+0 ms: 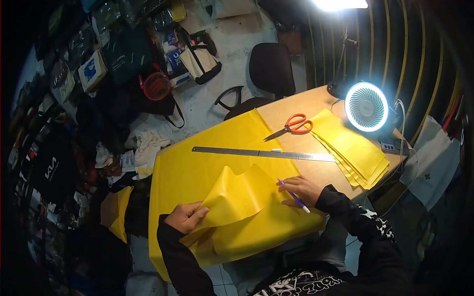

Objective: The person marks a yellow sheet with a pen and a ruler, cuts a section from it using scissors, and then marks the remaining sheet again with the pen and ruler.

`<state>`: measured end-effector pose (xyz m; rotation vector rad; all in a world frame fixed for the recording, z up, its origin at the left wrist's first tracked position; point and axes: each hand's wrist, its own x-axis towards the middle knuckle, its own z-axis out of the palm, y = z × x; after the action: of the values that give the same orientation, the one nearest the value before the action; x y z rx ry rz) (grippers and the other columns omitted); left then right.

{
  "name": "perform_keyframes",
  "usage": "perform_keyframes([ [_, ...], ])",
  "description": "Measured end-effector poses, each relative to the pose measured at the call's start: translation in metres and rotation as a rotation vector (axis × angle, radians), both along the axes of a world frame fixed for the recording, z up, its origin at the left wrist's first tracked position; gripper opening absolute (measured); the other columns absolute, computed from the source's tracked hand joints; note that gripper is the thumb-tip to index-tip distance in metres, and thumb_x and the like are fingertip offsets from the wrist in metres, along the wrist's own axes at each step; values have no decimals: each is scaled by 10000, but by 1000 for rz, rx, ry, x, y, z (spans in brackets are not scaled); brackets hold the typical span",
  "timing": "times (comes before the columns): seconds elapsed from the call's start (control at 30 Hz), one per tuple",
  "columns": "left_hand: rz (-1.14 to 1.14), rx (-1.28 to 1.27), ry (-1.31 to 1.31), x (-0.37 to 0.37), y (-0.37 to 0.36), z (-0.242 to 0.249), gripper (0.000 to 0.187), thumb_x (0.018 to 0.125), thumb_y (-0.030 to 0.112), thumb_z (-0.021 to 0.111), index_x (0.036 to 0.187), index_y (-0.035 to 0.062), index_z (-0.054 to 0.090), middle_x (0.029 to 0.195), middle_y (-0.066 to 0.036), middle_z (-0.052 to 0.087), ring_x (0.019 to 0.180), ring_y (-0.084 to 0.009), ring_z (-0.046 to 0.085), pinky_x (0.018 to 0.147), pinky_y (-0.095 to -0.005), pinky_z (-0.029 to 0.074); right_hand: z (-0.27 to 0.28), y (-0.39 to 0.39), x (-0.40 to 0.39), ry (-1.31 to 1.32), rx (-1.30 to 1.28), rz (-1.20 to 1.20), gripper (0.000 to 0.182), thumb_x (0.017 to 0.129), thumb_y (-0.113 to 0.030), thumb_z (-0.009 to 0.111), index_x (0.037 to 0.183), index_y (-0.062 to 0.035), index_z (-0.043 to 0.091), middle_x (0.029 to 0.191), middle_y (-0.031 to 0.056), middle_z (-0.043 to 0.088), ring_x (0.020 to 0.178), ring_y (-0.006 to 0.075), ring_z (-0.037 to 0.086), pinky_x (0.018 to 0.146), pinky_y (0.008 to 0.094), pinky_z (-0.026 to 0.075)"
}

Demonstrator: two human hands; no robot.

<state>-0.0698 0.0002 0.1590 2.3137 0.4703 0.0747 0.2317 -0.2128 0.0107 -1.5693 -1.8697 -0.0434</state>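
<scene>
A large sheet of yellow material [180,175] covers much of the table and hangs over its near edge. My left hand [185,217] is closed on the sheet's lifted near part, which rises in a fold. To the right, my right hand [302,190] has a purple pen with a white end [295,197] between its fingers, close above the yellow material. Beyond both hands, a long metal ruler [237,151] lies across the sheet, with a small white piece [277,150] beside it. Orange-handled scissors [291,127] rest at the far side.
A stack of cut yellow pieces [353,150] lies on the table's right part. Behind it stand a round lit fan [366,107] and a desk lamp [340,6]. An office chair [270,69] is past the far edge. Bags and a red basket [156,86] crowd the left.
</scene>
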Motion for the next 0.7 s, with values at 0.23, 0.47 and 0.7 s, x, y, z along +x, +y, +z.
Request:
perform_keyframes([
  [0.23,-25,-49,65,-4,-13,-15,271,926,240,552,1008,-13,605,609,-94,512,557,-132,466,537,-292,379,-9,-2,-4,-232,-73,-7,293,862,-375,607,1036,-144,560,1114,35,598,1150,213,523,905,483,353],
  [0.47,-68,-91,90,-1,-16,-42,295,921,273,553,1015,-1,607,619,-127,526,544,-164,489,541,-300,394,-11,-29,7,-335,-25,-148,276,804,-383,652,951,-163,571,906,8,580,967,183,562,799,444,366],
  [0.7,-103,-53,86,11,-29,-64,291,913,269,554,1030,7,601,684,-178,572,605,-275,559,587,-327,433,-4,-65,14,-378,-60,-291,229,757,-335,671,901,-179,585,839,-2,548,844,171,537,718,382,345],
])
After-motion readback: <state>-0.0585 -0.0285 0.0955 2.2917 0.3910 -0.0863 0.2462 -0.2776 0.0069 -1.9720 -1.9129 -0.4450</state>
